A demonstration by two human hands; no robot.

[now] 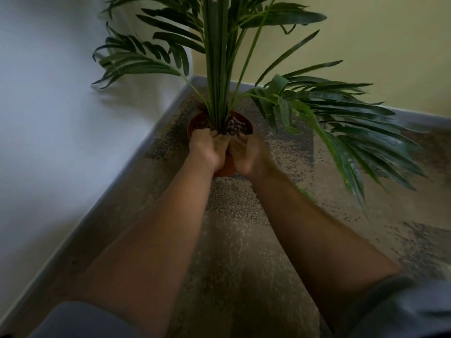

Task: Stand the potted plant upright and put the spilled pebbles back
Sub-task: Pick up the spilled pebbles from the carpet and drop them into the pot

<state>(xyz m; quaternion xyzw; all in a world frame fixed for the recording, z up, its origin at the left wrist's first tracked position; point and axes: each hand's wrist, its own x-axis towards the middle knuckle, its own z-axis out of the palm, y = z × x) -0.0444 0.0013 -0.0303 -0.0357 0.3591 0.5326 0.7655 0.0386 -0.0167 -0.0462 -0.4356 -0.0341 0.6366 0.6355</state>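
A palm-like plant (217,69) stands upright in a terracotta pot (247,123) in the corner of the room. Dark brown pebbles (234,126) fill the top of the pot around the stems. My left hand (207,148) and my right hand (246,152) are cupped side by side, palms up, against the pot's near rim. A few pebbles lie at the fingertips of my right hand, at the rim. My hands hide the pot's front wall.
The speckled floor (234,240) runs toward me. A white wall (48,118) stands on the left and a yellow wall (378,45) behind. Long fronds (353,132) spread low to the right of the pot.
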